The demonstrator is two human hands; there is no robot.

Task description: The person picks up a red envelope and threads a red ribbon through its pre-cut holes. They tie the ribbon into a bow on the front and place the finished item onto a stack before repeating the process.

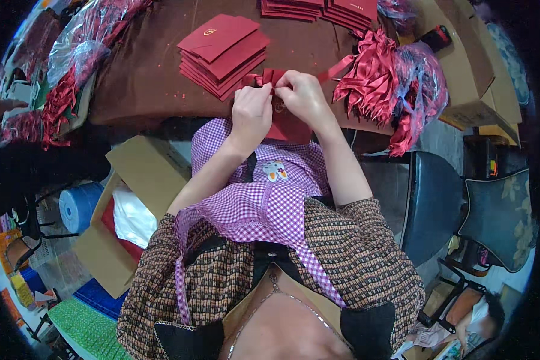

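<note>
Near the table's front edge, my left hand [252, 111] and my right hand [306, 99] meet, fingers closed in pinches. Between them is a red satin ribbon [255, 79], pinched at the upper edge of a dark red card pouch [289, 129]. My fingers hide the exact spot where the ribbon passes through or around it. The pouch hangs below my hands, with a small gold emblem partly covered. Just left of my hands lies a stack of matching red pouches [222, 48]. Right of them is a heap of loose red ribbons [372, 78].
A brown-covered table [138, 78] carries more red stacks [294, 9] at the back. Clear plastic bags [423, 78] hold ribbons. Cardboard boxes stand at right [486, 78] and lower left [147, 168]. A dark chair [432, 204] is at right; another person [474, 324] sits behind.
</note>
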